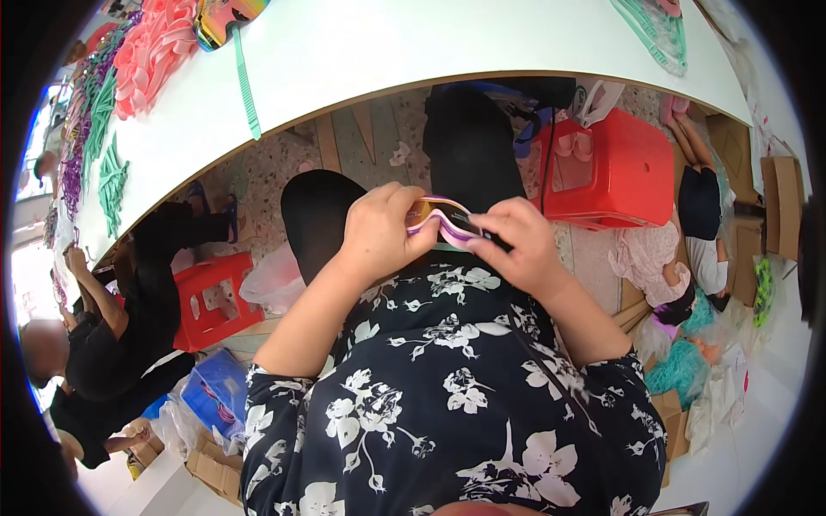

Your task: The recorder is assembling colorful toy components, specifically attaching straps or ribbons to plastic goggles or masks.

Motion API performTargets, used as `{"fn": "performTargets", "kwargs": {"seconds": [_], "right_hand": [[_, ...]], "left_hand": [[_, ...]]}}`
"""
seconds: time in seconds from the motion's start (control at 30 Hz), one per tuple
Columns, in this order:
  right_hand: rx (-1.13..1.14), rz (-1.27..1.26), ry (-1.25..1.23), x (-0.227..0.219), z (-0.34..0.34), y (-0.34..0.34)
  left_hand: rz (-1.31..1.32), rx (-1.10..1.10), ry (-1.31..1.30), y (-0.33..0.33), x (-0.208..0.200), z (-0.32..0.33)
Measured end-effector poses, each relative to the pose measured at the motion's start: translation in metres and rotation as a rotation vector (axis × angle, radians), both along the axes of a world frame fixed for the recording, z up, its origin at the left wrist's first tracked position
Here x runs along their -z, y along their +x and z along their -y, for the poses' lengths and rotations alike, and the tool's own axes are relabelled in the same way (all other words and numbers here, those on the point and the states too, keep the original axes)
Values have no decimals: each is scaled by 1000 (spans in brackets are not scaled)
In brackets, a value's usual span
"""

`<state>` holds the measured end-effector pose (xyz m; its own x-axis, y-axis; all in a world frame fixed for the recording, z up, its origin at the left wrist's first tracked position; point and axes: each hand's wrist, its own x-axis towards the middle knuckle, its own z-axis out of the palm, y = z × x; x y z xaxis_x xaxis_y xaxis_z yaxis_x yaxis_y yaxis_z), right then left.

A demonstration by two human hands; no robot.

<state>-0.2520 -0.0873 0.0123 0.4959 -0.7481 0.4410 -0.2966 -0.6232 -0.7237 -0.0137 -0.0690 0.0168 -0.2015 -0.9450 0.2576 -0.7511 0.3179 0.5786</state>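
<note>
A pair of goggles (443,215) with a white and purple frame and a dark, partly orange lens is held above my lap. My left hand (379,228) grips its left end, the thumb along the lower rim. At the other end, my right hand (522,245) pinches the frame between thumb and fingers. A bit of pale green shows just under the goggles, mostly hidden by them and by my hands.
The white table (361,43) curves ahead, bearing goggles with a green strap (247,95), pink straps (155,56) and green straps (110,185). Red stools (615,168) stand either side. Co-workers (112,335) sit left; others are at right, near boxes and bags.
</note>
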Motion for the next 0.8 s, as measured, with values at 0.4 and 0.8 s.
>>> {"fn": "performTargets", "kwargs": {"seconds": [0.4,0.8], "right_hand": [[-65,-22,-245,4,-7,12],[-75,-51,-195,3,-19,8]], "left_hand": [[-49,-76,-32,-12,12,-22],[-34,-90,-111,-25,8,-42]]}}
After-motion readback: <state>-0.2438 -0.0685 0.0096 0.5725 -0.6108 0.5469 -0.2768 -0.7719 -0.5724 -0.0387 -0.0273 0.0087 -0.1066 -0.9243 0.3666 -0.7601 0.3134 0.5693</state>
